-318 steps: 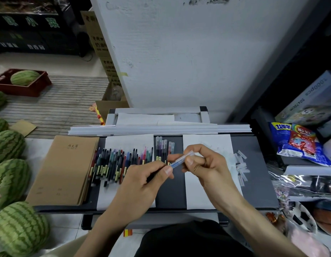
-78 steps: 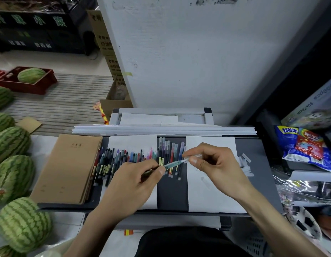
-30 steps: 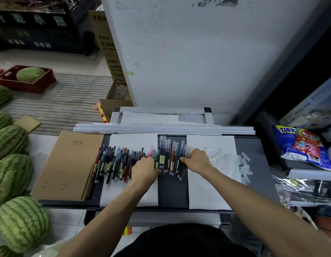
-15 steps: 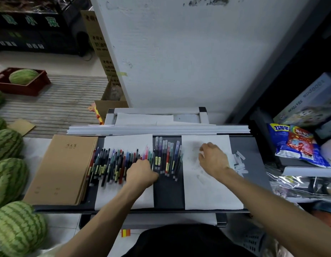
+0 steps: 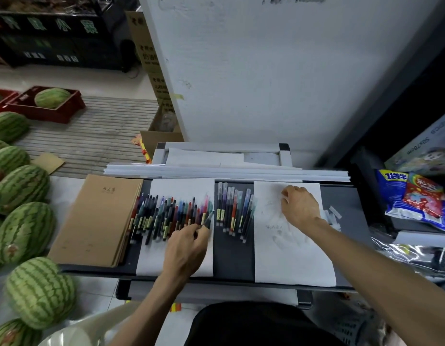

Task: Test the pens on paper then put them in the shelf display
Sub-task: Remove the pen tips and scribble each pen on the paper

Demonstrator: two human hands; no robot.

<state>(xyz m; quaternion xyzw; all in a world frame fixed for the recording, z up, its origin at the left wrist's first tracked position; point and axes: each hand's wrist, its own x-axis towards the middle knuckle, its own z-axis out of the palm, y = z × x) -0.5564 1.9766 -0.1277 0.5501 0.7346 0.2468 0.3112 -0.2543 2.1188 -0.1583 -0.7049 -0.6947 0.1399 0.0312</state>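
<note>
While the left hand (image 5: 189, 248) reaches over the left sheet of white paper (image 5: 181, 188), its thumb and fingertips pinch the near end of a dark pen (image 5: 208, 219). This pen is tilted to the right and lies at the right end of the row of mixed pens (image 5: 164, 216). The row lies side by side across the upper half of that sheet, and its leftmost pens run off the paper toward the stack of brown notebooks (image 5: 99, 218).

A second group of clear-capped pens (image 5: 232, 211) lies on the bare dark strip of the shelf board (image 5: 353, 203), between the two sheets and apart from the row.

The right hand (image 5: 300, 208) rests palm down on the upper part of the right sheet of white paper (image 5: 291, 260). Its fingers are bent with the tips on the paper, and nothing is seen in its grasp. Faint pen marks show on this sheet near the wrist.

Small white slips (image 5: 332, 214) lie just beside the right sheet's far edge. A bundle of long white strips (image 5: 226, 171) runs along the back of the board. Watermelons (image 5: 24, 231) lie on the floor to the left, and a blue and red snack packet (image 5: 416, 196) lies to the right.
</note>
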